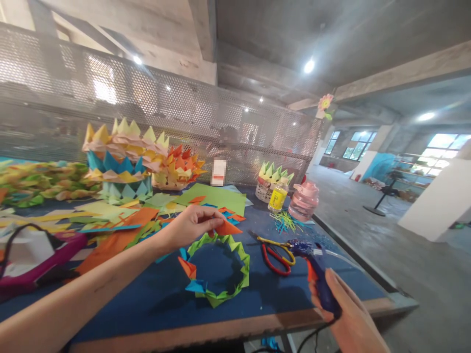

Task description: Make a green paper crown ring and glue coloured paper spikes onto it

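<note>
My left hand point(202, 220) pinches a folded orange paper piece point(231, 227) above the back of a ring of folded green paper point(243, 267). Blue and orange folded pieces point(188, 268) sit along the ring's left side. In my right hand point(338, 294) is a dark blue glue gun point(324, 284) with an orange trigger, its nozzle pointing left. Scissors point(275, 256) with red and yellow handles lie just beyond the nozzle. More orange and blue folded pieces point(231, 214) rest behind my left hand.
Stacked paper crowns point(121, 166) stand at the back left, near loose paper strips point(91, 215). A pink bottle point(303, 201), a yellow-labelled jar point(277, 198) and paper shreds point(289, 221) are at the back right. A perforated screen point(176, 103) rises behind the blue table point(147, 304).
</note>
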